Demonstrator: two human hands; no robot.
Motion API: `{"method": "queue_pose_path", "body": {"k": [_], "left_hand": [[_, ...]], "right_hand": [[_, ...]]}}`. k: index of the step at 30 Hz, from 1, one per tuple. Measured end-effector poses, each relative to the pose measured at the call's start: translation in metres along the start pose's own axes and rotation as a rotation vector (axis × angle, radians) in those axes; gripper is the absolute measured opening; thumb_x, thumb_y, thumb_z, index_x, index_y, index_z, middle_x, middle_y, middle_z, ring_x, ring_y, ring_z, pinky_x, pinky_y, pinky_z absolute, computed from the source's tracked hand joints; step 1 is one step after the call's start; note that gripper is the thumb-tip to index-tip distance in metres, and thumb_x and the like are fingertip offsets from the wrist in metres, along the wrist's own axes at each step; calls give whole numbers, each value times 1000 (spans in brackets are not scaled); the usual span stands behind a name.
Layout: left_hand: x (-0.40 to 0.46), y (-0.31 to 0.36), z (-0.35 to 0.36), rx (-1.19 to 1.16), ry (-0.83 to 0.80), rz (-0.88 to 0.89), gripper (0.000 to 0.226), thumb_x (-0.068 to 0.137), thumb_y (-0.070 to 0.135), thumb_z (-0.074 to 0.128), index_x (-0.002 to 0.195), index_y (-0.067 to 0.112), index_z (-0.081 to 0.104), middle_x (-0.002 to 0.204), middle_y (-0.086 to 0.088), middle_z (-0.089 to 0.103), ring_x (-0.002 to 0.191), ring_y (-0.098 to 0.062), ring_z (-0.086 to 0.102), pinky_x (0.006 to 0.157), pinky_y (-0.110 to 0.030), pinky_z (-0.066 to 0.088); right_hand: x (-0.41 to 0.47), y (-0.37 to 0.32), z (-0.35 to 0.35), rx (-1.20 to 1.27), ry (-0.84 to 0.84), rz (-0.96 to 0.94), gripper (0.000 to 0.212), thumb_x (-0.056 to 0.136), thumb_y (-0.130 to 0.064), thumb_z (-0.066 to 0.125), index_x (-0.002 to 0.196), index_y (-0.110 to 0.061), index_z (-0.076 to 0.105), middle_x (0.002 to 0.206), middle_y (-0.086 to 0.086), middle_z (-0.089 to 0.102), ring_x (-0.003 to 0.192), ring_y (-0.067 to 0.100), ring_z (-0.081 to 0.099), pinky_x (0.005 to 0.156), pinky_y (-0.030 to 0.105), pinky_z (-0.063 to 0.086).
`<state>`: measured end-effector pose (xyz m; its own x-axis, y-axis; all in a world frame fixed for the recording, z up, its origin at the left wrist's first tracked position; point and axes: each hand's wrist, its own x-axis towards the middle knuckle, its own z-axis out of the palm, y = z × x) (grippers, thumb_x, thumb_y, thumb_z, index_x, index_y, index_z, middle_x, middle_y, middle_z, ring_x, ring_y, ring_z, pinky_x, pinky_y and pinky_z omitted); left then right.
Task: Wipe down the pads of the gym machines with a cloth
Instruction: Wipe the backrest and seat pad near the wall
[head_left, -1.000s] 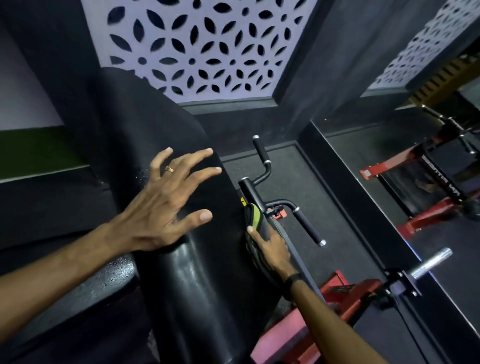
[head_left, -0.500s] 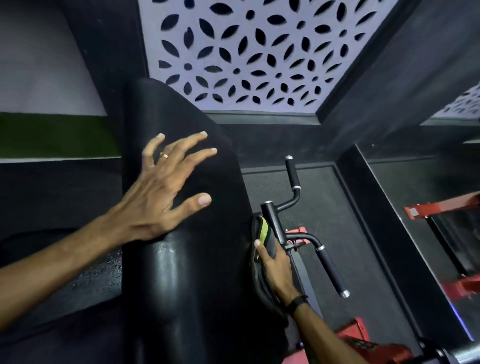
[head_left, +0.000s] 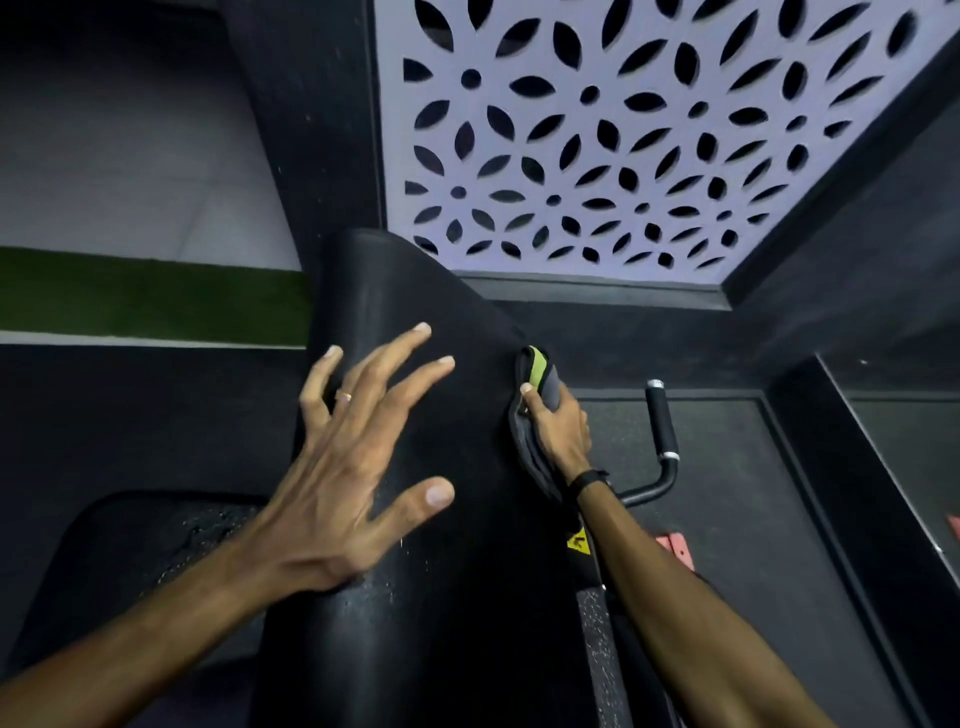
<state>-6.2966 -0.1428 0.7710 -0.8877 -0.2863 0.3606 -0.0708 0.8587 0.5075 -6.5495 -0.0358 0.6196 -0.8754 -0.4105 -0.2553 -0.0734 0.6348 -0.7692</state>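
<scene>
- Left hand (head_left: 345, 478) is spread wide, fingers straight and fanned, heel of the palm resting on the front face of the tall black back pad (head_left: 415, 519); it holds nothing.
- A ring (head_left: 344, 397) glints on one of its fingers.
- The back pad runs long-axis up the frame, from the bottom edge to a rounded top that points toward the lattice panel (head_left: 623, 130) on the wall.
- Right hand (head_left: 558, 423) grips the cloth (head_left: 535, 410), thumb pinching it against the pad's right edge, near the top.
- The cloth is dark grey with a lime-green stripe, bunched into a narrow strip that lies lengthwise along that edge, green end uppermost.
- A black wristband (head_left: 589, 478) sits on the right wrist.
- Just right of the hand, a machine handle (head_left: 661, 423) stands upright, black grip with a silver cap.
- Lower left, a seat pad (head_left: 156, 540) shows wet droplets.
</scene>
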Motion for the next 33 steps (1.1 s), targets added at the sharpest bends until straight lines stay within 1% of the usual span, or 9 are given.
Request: {"method": "queue_pose_path", "body": {"k": [4,9,13,15,20,22,25,30,33], "left_hand": [[0,1,0,-13,36,-41,81,96,72,18,154,18,32,167,1,15,153,-17,18,119,-60,-2],[2,-3,2,-32,114,-156,78,97,70,16,154,20,33,166,3,18,153,-16,19,119,-57,-2],[2,-7,7,6,139,-260,77,97,70,17,155,21,30,167,6,14,153,-10,12,120,-54,-5],[1,-8,10,34,134,-304,78,97,70,17,156,20,29,168,7,10,153,-8,9,121,-50,-7],[0,-9,11,59,140,-360,79,97,69,18,157,19,26,169,5,6,154,-7,7,122,-44,-11],[-1,-8,12,58,147,-374,80,96,70,17,157,19,26,168,4,7,154,-8,8,122,-43,-11],[0,-7,11,43,157,-382,81,96,72,17,157,20,26,168,5,7,153,-7,9,122,-43,-11],[0,-6,9,26,195,-391,76,96,68,22,158,24,17,168,9,-4,149,6,-3,122,-45,-10],[1,-7,9,25,209,-404,76,96,65,23,158,22,19,168,9,-4,145,13,-5,122,-46,-9]], "right_hand": [[39,-24,10,-9,11,-7,61,95,-62,52,142,-23,53,135,12,61,126,39,52,94,43,41],[72,-46,15,-22,15,15,65,96,-62,50,149,-25,46,140,17,57,128,41,51,102,47,41],[63,-38,18,-44,32,-19,68,96,-66,45,147,-22,46,136,17,58,126,41,52,102,51,43],[46,-32,18,-85,39,-37,66,98,-64,43,149,-22,43,135,16,53,126,39,50,101,48,41],[2,-8,7,-182,18,-64,64,98,-64,43,152,-30,39,139,15,49,131,38,46,100,47,38],[12,-9,8,-164,15,-33,65,97,-64,44,152,-30,39,144,15,49,132,39,45,103,48,37],[48,-27,18,-142,52,-17,63,99,-61,45,149,-23,45,139,18,55,127,42,51,101,50,40],[87,-45,23,-139,72,71,63,99,-58,46,145,-14,49,139,22,54,126,44,51,102,49,40],[55,-39,21,-171,92,-38,61,100,-57,45,142,-13,50,130,22,55,121,42,52,97,48,43]]}}
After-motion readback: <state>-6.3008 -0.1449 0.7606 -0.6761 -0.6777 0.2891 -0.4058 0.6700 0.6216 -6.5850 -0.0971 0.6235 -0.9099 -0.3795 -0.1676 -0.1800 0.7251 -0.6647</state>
